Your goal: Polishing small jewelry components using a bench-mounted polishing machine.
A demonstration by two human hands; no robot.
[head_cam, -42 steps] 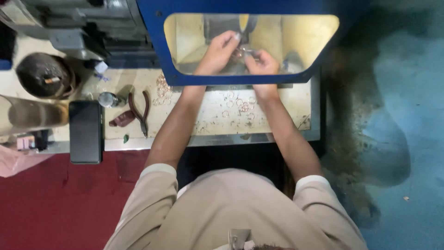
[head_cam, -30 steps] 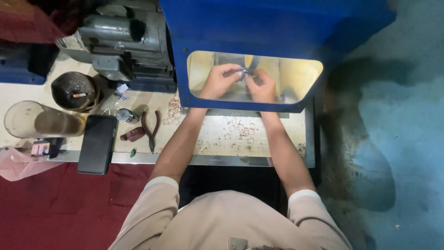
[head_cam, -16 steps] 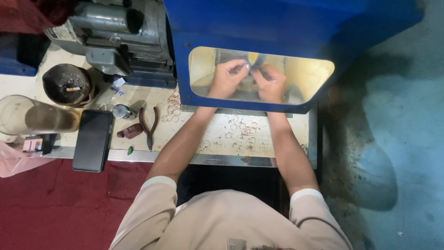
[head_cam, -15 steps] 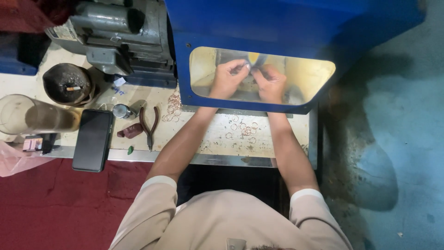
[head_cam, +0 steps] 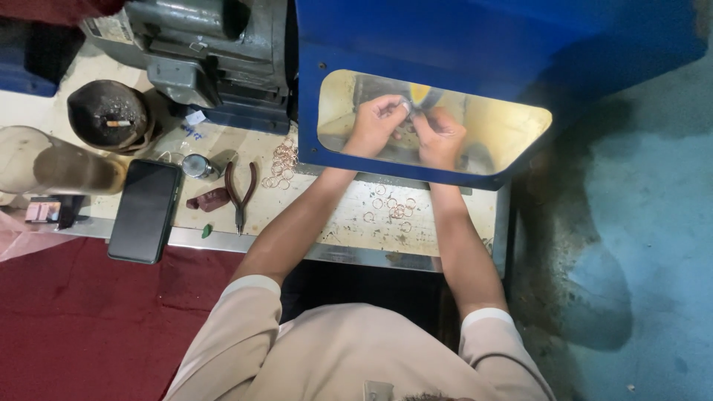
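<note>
Fingertips of both hands pinch together on one small metal piece [head_cam: 407,106], likely a ring, held up inside the lit opening of the blue hood [head_cam: 475,59]. Left hand [head_cam: 377,125] and right hand [head_cam: 440,135] touch at the tips; exact grip too small to tell. Judging progress: loose coppery rings [head_cam: 392,209] lie on the scratched pale bench [head_cam: 327,223] near the forearms, another heap [head_cam: 281,165] sits beside the pliers [head_cam: 241,193]. Finished versus waiting: can't tell. Black phone [head_cam: 144,211] lies flat, far left.
</note>
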